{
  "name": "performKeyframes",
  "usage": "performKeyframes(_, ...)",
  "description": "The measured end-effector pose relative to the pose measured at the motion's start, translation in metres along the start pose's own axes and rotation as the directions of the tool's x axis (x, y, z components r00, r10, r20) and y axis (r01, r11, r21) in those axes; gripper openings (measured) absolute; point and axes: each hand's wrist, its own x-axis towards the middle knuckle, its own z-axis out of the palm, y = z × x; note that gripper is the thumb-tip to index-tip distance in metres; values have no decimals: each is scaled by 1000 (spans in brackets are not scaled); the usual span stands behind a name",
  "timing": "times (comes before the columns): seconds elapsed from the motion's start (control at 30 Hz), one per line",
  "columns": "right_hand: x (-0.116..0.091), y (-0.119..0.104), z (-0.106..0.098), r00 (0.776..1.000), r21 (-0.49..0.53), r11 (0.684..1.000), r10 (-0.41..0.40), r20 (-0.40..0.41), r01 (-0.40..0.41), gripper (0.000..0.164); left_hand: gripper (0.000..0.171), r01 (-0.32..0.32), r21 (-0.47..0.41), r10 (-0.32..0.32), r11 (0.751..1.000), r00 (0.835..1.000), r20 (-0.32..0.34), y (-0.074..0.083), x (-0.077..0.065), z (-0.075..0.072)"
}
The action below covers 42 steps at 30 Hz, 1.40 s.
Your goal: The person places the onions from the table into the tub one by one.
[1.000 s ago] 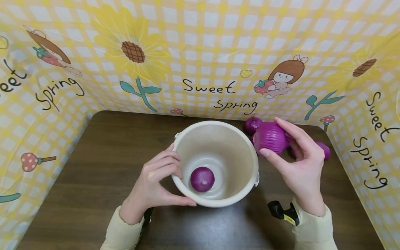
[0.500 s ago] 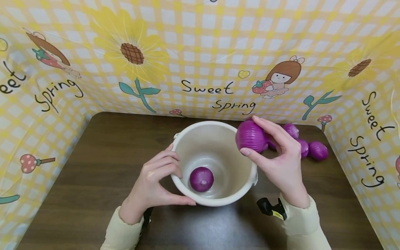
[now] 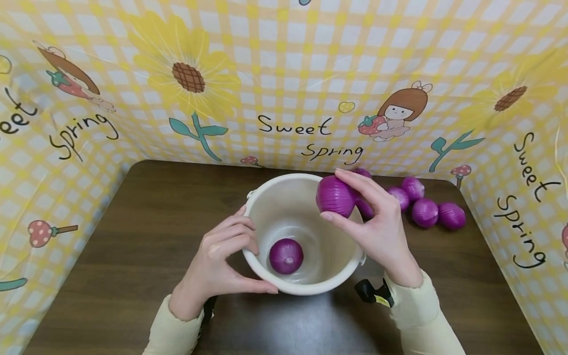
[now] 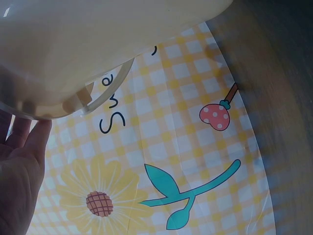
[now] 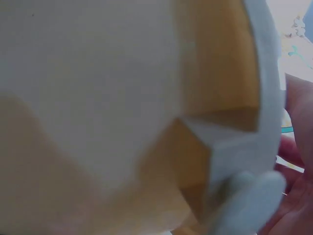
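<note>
My left hand (image 3: 222,254) grips the left side of a cream bucket (image 3: 306,289), fingertips inside the rim and thumb along its front edge. One purple onion (image 3: 286,256) lies on the bucket's floor. Above the right part of the bucket's mouth, my right hand (image 3: 383,229) holds another purple onion (image 3: 335,196) between thumb and fingers. In the left wrist view, the bucket's outer wall (image 4: 98,39) and its handle (image 4: 117,88) show beside my left hand (image 4: 22,171). The bucket's wall (image 5: 98,63) fills most of the right wrist view, where the held onion is hidden.
Several more purple onions (image 3: 425,213) lie right of and behind the bucket, some partly covered by my right hand. They rest on a dark wooden table (image 3: 133,256). A yellow checked cloth (image 3: 288,74) stands around its back and sides.
My right hand has carried its onion leftward, from over the group of onions to above the bucket's mouth. My left hand keeps its hold on the rim.
</note>
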Motion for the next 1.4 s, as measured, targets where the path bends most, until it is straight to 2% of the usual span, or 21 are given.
performKeyframes(0.2,-1,24,5,999,44,999,-5,48,3,70,59,-1,1,1,1000,1000,0,0,0,0)
performKeyframes(0.37,-2,33,9,997,38,999,-17,76,15,69,59,2,3,-2,1000,1000,1,-1,0,0)
performKeyframes(0.6,-7,38,15,993,-4,1000,-17,115,17,67,59,6,2,-6,1000,1000,6,-1,0,0)
performKeyframes(0.97,-8,42,21,990,-42,995,-84,109,89,65,58,21,-1,-21,1000,1000,12,-2,-2,-1)
performKeyframes(1.4,-9,44,22,988,-42,993,-110,108,115,65,57,21,1,-21,1000,1000,13,-2,-1,-1)
